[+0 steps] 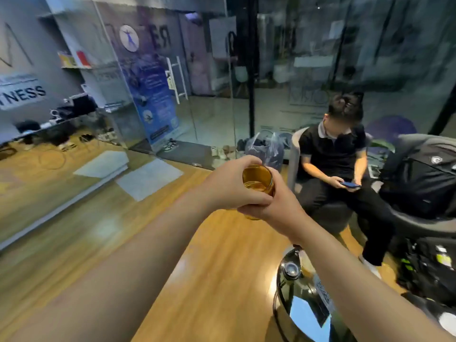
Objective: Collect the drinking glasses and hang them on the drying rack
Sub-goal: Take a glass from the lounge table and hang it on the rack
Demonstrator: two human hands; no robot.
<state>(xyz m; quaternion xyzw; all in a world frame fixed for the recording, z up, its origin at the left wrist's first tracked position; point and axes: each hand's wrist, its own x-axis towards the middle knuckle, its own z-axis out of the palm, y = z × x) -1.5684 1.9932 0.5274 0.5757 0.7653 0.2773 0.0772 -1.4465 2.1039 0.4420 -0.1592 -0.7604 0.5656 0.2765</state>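
Collect step: both hands closed around one amber drinking glass (258,179), held mid-air, left hand (230,186) above and outside, right hand (276,207) under it. Possibly stacked glasses; blurry. Drying rack not visible; next, carry it there.

both bare forearms extended forward, converging at frame centre. left grip (232,185) curled around the amber glass (258,181) from the left, fingers wrapped over its side. right grip (278,208) cupped beneath and behind it, fingers overlapping the left's. hands touching; wrists roughly level.
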